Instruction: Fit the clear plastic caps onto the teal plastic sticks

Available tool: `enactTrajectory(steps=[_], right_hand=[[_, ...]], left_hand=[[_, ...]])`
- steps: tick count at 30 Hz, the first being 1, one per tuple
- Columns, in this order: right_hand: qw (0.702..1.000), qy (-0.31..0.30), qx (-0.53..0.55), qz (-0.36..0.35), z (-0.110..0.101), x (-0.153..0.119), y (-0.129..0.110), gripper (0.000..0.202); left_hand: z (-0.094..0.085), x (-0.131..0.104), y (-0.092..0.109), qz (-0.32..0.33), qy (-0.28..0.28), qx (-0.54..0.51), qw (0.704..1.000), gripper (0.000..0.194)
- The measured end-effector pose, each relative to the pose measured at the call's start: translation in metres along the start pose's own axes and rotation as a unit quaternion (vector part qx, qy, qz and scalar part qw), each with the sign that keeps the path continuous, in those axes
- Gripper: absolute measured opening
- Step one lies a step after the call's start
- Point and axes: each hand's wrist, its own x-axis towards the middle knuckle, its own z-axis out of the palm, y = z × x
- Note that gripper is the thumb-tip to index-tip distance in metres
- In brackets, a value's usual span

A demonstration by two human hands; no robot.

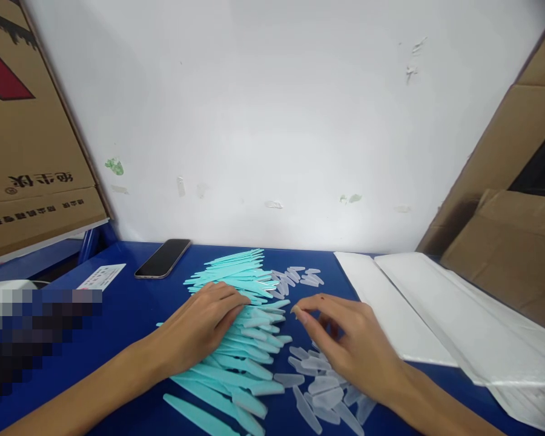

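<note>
Slim turquoise eyebrow razors (pixel 247 366) lie side by side in a long row, many with translucent caps over their right ends. Over the upper part of this row is my left hand (pixel 206 321), palm down, its thumb and fingers closed at one razor (pixel 272 304) that points right. My right hand (pixel 345 330) hovers just right of that razor's end, thumb and forefinger pinched. Whatever sits between those fingertips is too small to make out. Loose translucent caps (pixel 327 396) are heaped beneath and in front of the right hand, partly hidden by it.
A second bunch of turquoise razors (pixel 231 269) and more loose caps (pixel 311 277) lie farther back. A phone (pixel 163 259) and a printed card (pixel 102 277) rest at left on the blue table (pixel 131 315). White sleeves (pixel 418 303) lie right; cardboard boxes (pixel 504 242) flank the wall.
</note>
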Motion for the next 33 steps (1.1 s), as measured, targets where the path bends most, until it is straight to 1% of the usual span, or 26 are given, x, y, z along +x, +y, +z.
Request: enactTrajectory(steps=[3, 10, 16, 21, 27, 33], right_hand=[[1.0, -0.005, -0.004, 0.001, -0.001, 0.0, 0.001, 0.019], [1.0, -0.009, -0.024, -0.004, 0.0, -0.001, 0.003, 0.021], [0.999, -0.007, -0.026, -0.026, 0.001, -0.001, 0.007, 0.021], [0.999, -0.017, -0.029, -0.023, 0.002, -0.002, 0.008, 0.02], [0.998, -0.027, -0.042, -0.026, 0.002, -0.004, 0.008, 0.021], [0.998, -0.034, -0.051, -0.027, 0.003, -0.004, 0.01, 0.022]], left_hand=[[-0.005, 0.002, -0.002, 0.0, 0.01, 0.013, 1.0, 0.032], [-0.015, 0.003, -0.023, -0.016, 0.006, 0.066, 0.998, 0.036], [-0.016, 0.004, -0.037, -0.027, -0.023, 0.055, 0.998, 0.039], [-0.016, 0.002, -0.049, -0.043, -0.046, 0.06, 0.996, 0.038], [-0.016, 0.003, -0.054, -0.039, -0.039, 0.068, 0.996, 0.042], [-0.015, 0.002, -0.055, -0.046, -0.04, 0.056, 0.997, 0.04]])
